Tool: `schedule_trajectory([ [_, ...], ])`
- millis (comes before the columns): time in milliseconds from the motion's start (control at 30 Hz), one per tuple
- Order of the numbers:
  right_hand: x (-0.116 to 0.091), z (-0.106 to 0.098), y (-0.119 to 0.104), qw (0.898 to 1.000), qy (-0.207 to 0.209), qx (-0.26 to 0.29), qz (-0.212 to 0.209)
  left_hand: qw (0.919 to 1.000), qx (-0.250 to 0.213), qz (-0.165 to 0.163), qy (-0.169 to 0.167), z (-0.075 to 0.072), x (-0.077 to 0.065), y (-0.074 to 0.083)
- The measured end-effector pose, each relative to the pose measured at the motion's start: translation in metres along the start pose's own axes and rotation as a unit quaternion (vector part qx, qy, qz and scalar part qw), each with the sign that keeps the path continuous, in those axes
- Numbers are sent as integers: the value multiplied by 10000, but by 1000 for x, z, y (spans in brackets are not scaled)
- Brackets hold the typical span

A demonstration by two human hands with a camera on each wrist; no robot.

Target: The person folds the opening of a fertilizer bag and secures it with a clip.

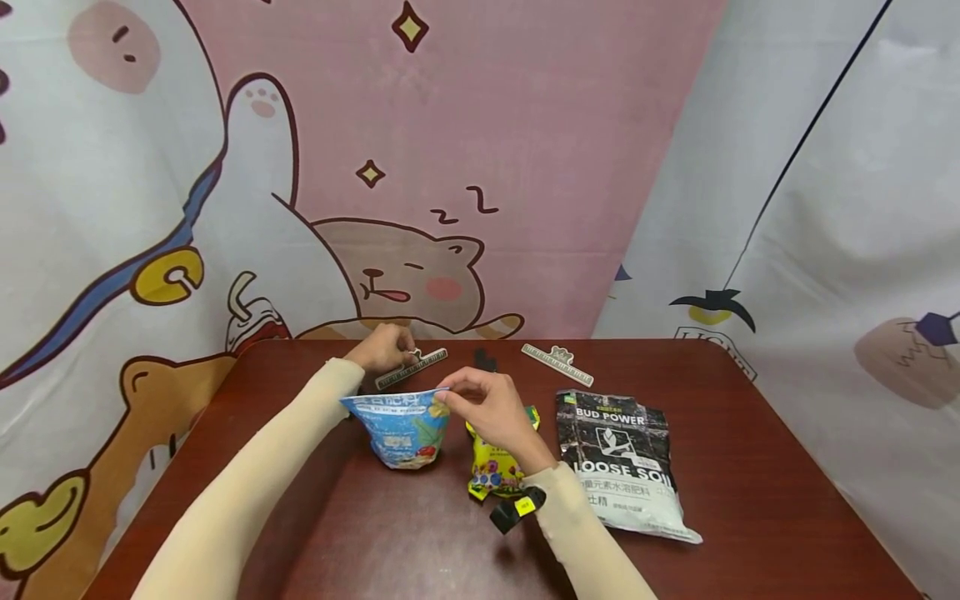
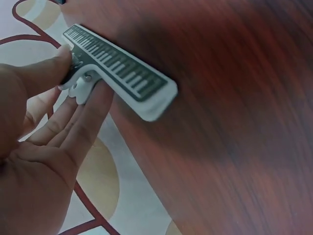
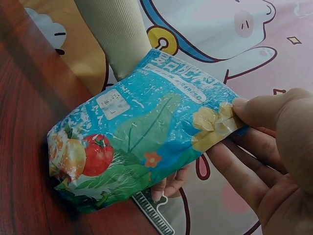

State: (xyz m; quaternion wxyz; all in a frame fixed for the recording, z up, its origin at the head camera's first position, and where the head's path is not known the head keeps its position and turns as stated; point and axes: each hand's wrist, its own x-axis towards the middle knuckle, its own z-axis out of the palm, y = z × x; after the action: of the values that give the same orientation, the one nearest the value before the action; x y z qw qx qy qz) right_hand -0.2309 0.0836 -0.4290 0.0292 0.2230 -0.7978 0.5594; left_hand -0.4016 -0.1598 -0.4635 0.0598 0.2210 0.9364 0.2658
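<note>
My right hand (image 1: 495,410) pinches the top right corner of a blue fertilizer bag (image 1: 405,435), which stands upright on the table. Tomatoes and leaves are printed on that bag (image 3: 132,129) in the right wrist view. Behind it, at the table's far edge, my left hand (image 1: 384,348) holds a long bag clip (image 1: 412,369). In the left wrist view the thumb is on one handle of the clip (image 2: 122,71) and the fingers are under the other; a piano-key pattern runs along its bar. Part of the left hand is hidden behind the bag in the right wrist view.
A second piano-key clip (image 1: 558,365) lies at the back, right of centre. A yellow packet (image 1: 495,468) lies partly under the right forearm. Farther right is a black and white soil bag (image 1: 621,462). A patterned cloth (image 1: 525,167) hangs behind the brown table (image 1: 360,542).
</note>
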Motion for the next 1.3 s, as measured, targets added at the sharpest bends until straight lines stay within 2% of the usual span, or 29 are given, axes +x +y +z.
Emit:
schedule_trajectory([
  [100,0,-1,-1,10000,18,-14,-12,9999,-162,7,9,-1,1,1],
  [333,0,-3,0,9999,-106,-20,-56,9998,-159,-117,3,0,-3,1],
  [567,0,-5,2,9998,-134,-67,-131,9992,-262,117,287,0,-7,-1],
  [867,3,-5,2,9997,-165,-63,-163,9979,-335,149,535,-10,-24,-2],
  [1300,5,-4,3,9999,19,-83,-128,9962,-345,159,788,-26,-44,-1],
])
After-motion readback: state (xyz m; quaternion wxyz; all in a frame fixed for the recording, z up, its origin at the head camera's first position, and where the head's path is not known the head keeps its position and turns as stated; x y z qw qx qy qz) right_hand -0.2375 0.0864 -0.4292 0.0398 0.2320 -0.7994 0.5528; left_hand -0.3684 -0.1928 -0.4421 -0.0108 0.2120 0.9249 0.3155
